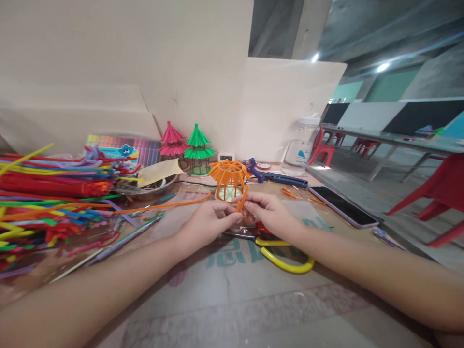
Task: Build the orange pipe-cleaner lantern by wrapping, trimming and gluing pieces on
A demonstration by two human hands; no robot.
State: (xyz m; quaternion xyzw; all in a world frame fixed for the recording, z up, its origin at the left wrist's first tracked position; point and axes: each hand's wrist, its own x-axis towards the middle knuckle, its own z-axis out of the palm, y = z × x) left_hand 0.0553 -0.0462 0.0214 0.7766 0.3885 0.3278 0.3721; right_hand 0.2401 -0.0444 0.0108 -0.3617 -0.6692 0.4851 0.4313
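Observation:
Both hands meet at the middle of the table. Between the fingertips of my left hand [213, 220] and my right hand [266, 212] are short orange pipe cleaner pieces [240, 205], pinched from both sides. Just behind them stands a small orange pipe cleaner pavilion [229, 173] with a fringed roof and a pale base. Scissors with yellow handles [286, 261] lie beneath my right hand, their blades partly hidden. A long orange pipe cleaner [163, 205] stretches from the left pile toward my left hand.
Bundles of coloured pipe cleaners [50, 188] fill the left side. Pink [173, 140] and green [197, 150] pavilions stand behind, near a marker set [123, 150]. To the right are a blue glue gun [255, 170], a phone [342, 207], a clear bottle [301, 145] and loose orange pieces [289, 193].

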